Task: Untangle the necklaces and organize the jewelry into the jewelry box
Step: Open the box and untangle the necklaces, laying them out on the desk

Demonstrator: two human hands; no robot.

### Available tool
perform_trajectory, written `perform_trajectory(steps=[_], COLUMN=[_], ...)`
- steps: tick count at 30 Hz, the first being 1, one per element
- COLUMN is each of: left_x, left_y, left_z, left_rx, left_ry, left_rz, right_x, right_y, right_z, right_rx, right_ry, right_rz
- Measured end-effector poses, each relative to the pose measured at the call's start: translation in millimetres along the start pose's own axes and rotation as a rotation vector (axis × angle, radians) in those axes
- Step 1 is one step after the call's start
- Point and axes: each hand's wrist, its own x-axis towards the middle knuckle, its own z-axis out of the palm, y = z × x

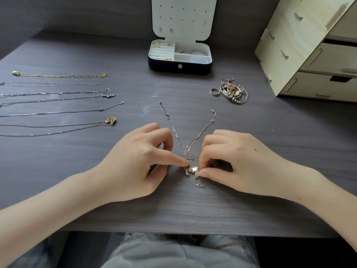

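Observation:
Two tangled necklaces (185, 144), one silver and one gold, lie on the desk in front of me, knotted around small gold pendants (193, 169). My left hand (139, 159) pinches the knot from the left with thumb and forefinger. My right hand (231, 161) pinches a pendant from the right. The chain ends fan out away from me in a V. The open jewelry box (179, 64), dark outside and white inside, stands at the back centre with rings and a bracelet in its compartments. Several untangled necklaces (58, 97) lie in straight rows at the left.
A pile of mixed jewelry (232, 91) with a silver ring (214, 91) beside it sits right of centre. A light wooden drawer unit (309, 47) fills the back right corner. The box's upright lid (183, 16) holds earrings. The desk's front edge (173, 232) runs just above my lap.

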Motion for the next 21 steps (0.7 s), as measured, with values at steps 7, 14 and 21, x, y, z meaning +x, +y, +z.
perform_trajectory(steps=[7, 14, 21], left_x=[-3.0, -6.1, -3.0], left_y=[-2.8, -6.0, -3.7], left_z=[0.2, -1.6, -2.6], left_rx=[0.022, 0.072, 0.113], left_ry=[0.012, 0.042, 0.039], left_rz=[0.022, -0.015, -0.034], right_x=[0.9, -2.4, -12.4], right_y=[-5.5, -4.4, -6.0], right_z=[-0.5, -4.2, -11.9], right_rx=[0.011, -0.009, -0.065], right_ry=[0.002, -0.084, -0.124], right_rz=[0.018, 0.047, 0.120])
